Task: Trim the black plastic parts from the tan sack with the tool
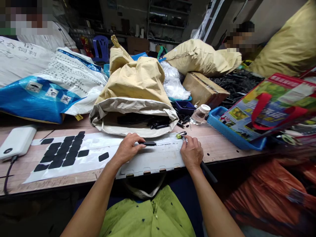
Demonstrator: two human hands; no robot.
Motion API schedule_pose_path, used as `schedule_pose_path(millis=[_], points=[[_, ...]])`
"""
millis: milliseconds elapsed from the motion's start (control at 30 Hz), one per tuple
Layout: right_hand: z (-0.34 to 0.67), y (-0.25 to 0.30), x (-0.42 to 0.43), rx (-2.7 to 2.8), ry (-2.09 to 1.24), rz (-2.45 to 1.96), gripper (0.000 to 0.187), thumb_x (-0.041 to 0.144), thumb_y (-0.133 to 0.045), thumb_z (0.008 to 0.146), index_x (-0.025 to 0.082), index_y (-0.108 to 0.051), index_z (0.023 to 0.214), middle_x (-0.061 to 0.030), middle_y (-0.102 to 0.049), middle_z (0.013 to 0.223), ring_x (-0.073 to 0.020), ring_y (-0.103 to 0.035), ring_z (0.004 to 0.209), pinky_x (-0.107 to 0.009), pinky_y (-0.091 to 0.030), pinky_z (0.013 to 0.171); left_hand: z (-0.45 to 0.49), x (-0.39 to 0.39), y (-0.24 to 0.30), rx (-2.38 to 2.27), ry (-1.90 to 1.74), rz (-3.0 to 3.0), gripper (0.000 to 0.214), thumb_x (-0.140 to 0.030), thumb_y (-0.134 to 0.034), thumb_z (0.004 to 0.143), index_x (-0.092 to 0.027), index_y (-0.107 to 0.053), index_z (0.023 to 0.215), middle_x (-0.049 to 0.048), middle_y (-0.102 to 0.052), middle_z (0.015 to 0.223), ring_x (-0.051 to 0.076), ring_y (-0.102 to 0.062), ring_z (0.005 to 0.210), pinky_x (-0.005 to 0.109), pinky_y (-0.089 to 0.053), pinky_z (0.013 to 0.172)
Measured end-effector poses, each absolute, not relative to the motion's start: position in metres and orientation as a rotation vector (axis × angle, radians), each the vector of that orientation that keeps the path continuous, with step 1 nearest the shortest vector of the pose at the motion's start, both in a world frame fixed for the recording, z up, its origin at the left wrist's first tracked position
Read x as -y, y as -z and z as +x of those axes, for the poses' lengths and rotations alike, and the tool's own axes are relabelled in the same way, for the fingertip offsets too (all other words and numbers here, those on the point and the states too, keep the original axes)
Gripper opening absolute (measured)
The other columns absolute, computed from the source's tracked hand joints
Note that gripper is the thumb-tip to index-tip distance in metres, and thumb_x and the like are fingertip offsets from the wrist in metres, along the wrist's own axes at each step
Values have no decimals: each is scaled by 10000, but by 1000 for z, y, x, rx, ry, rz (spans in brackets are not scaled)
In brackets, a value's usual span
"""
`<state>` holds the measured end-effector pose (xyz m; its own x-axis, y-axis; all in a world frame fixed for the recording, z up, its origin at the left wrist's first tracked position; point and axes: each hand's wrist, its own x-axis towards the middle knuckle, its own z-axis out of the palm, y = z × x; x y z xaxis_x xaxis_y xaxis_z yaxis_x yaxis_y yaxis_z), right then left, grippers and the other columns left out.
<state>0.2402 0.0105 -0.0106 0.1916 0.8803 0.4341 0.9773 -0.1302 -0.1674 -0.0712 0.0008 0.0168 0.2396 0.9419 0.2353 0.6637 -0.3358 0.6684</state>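
My left hand [127, 148] is closed on a short black plastic part [148, 143], holding it flat on a grey board [153, 161] at the table's front edge. My right hand [192, 153] grips a small hammer [181, 135]; its metal head with a green end shows above my fingers and its black handle sticks out behind my wrist. The hammer head is a short way to the right of the black part. Directly behind both hands lies an open tan paper sack [134, 98] with more black parts in its mouth.
A white sheet [96, 154] with several black pads lies to the left, beside a white power bank [17, 141]. A blue tray [234, 133], a clear jar [200, 113], a cardboard box [203, 89] and sacks crowd the back. Two other people sit beyond.
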Motion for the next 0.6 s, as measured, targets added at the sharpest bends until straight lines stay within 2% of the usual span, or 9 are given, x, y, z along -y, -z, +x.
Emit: schedule_pose_path(millis=[100,233,300,500,600], points=[[241,11,-10,1738,331,-2062,254,210,-593,954,221,-688,1189,-74,-643,1038,-216,-515,919,-322,-302,750,-63,5,-7,-1470,-799,2109,83,-277,-727,888,-230,-753,951,32,-700,931,227,-551,946,347,-423,847],[239,11,-10,1739,336,-2055,258,212,-597,949,216,-693,1189,-82,-646,1040,-221,-521,918,-324,-307,748,-52,5,1,-1482,-805,2129,206,-314,-804,827,-230,-747,1007,32,-701,965,237,-544,959,365,-416,865],[240,11,-10,1735,338,-2056,259,212,-598,948,213,-698,1187,-84,-651,1038,-223,-531,921,-325,-316,747,-47,3,4,-1482,-812,2115,201,-311,-811,817,-237,-752,994,27,-704,961,238,-547,958,367,-411,865],[248,1,-12,1740,205,-1999,278,179,-576,942,186,-725,1176,-92,-688,1037,-217,-586,928,-318,-385,778,-44,0,9,-1485,-830,2064,154,-291,-803,811,-235,-773,951,20,-714,929,227,-554,949,362,-403,861],[238,-14,-2,1631,107,-1835,281,197,-557,948,180,-727,1172,-95,-708,1068,-218,-625,931,-322,-441,808,-46,0,9,-1464,-853,2065,153,-293,-810,808,-235,-793,948,19,-705,894,220,-550,927,353,-402,839]])
